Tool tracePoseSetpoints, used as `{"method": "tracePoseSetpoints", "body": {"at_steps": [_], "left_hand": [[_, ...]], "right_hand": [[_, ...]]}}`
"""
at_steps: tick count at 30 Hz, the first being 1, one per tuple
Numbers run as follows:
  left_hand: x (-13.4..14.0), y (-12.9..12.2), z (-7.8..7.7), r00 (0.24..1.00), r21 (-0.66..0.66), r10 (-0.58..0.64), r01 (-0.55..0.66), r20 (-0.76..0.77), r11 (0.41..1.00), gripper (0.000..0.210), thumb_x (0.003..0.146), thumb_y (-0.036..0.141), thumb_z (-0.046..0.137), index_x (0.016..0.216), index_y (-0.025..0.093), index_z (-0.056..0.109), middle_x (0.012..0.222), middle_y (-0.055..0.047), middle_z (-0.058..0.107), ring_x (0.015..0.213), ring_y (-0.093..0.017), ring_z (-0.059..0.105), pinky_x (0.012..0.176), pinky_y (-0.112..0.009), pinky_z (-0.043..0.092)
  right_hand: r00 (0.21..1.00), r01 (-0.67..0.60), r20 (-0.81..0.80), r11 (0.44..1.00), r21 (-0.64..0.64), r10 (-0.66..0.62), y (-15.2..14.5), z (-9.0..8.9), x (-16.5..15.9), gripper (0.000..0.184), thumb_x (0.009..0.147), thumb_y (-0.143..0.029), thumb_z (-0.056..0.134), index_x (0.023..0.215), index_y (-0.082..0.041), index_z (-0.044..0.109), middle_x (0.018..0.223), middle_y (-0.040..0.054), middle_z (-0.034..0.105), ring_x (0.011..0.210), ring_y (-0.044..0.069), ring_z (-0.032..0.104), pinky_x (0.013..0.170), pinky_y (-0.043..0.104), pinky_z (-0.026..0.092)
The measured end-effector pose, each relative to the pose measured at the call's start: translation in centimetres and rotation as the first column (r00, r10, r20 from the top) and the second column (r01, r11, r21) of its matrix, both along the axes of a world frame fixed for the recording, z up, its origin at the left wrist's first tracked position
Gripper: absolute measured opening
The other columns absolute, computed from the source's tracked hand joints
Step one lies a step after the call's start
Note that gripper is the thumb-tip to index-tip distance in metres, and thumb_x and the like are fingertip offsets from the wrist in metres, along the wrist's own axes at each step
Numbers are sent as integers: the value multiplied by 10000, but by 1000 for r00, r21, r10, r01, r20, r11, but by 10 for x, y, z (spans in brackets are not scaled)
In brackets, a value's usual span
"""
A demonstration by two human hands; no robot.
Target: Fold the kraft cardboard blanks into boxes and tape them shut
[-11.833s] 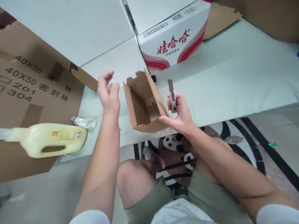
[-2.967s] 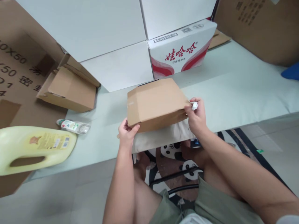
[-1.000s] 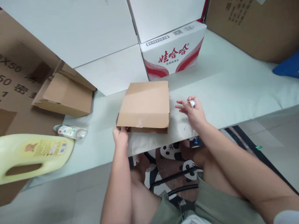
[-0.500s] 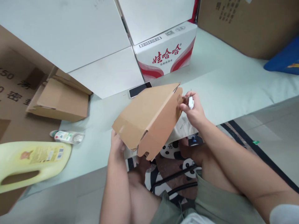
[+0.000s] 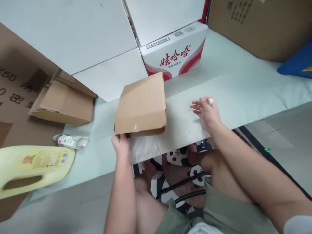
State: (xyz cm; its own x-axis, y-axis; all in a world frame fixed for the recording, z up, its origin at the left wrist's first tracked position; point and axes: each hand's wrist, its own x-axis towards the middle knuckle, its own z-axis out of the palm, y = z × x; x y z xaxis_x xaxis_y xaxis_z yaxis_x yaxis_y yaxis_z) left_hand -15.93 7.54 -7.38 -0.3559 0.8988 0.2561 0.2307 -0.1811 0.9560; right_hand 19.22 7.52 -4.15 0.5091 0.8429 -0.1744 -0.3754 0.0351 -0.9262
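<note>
My left hand grips a brown cardboard box by its lower left edge. The box is tilted above the table's front part, its broad face turned up and a gap showing along its near edge. To the right, apart from the box, my right hand hovers over the cloth with its fingers stretched leftward. A small white object is tucked in that hand; only its end shows, so its kind is unclear.
A pale green cloth covers the table. White cartons stand behind. On the left are a smaller cardboard box, a clear bottle and a yellow jug. A large carton and a blue object sit at right.
My right hand has let go of the box and moved slightly right. The box has turned and shifted left in my left hand. The phone on the table is now hidden behind it.
</note>
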Motion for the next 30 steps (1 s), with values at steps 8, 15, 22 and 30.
{"method": "tracePoseSetpoints", "body": {"at_steps": [8,15,22,30], "left_hand": [[2,-5,-6,788,47,-192,269,-585,962,461,848,161,607,1281,281,710,1351,-106,570,1299,-257,555,1159,-435,415],[4,-14,4,709,-194,-469,437,-527,878,442,805,155,562,1189,258,757,1367,-95,613,1306,-291,559,1154,-506,435],[7,-8,8,999,-140,-32,36,34,990,639,687,489,852,1259,285,653,1549,-124,463,1375,-325,531,1115,-474,474],[4,-6,22,927,-196,51,24,371,980,650,399,311,996,959,165,699,1011,-107,779,1036,-281,735,947,-390,591]], "right_hand": [[948,-281,125,955,-94,291,2,-10,-26,533,671,-557,778,941,-285,408,922,-35,617,831,156,618,697,290,476],[843,-131,498,976,-174,202,8,-20,-17,436,682,-429,728,902,-263,389,859,-21,566,743,162,507,682,310,400],[882,-214,408,972,-99,236,-4,-10,-15,522,601,-348,738,928,-278,338,961,-11,562,816,177,575,728,331,463],[656,-351,642,913,-208,398,-9,-2,-10,443,655,-297,653,1050,-261,455,842,-10,594,739,200,576,687,338,451]]}}
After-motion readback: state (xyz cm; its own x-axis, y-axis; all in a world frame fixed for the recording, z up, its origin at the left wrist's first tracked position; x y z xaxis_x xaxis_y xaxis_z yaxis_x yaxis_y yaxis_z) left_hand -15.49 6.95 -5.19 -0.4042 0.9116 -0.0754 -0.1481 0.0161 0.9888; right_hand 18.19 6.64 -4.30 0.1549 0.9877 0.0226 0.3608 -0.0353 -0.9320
